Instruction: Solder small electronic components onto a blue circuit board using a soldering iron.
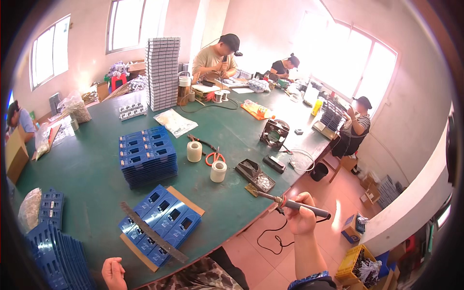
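Green worktable in a bright workshop, others seated at its far end. Item — soldering iron, clamped in my right hand off the table's near edge; long axis near level, tip pointing left toward the table. Judged light, rigid, hot-tipped — grip the handle only. My left hand lay loosely curled, empty, beside blue trays.

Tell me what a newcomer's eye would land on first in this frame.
Likely the right hand holding a soldering iron over the near edge of the big green table. Next, the blue trays stacked mid-table, and the tall grey stack at the far end. The left hand rests empty near the bottom edge.
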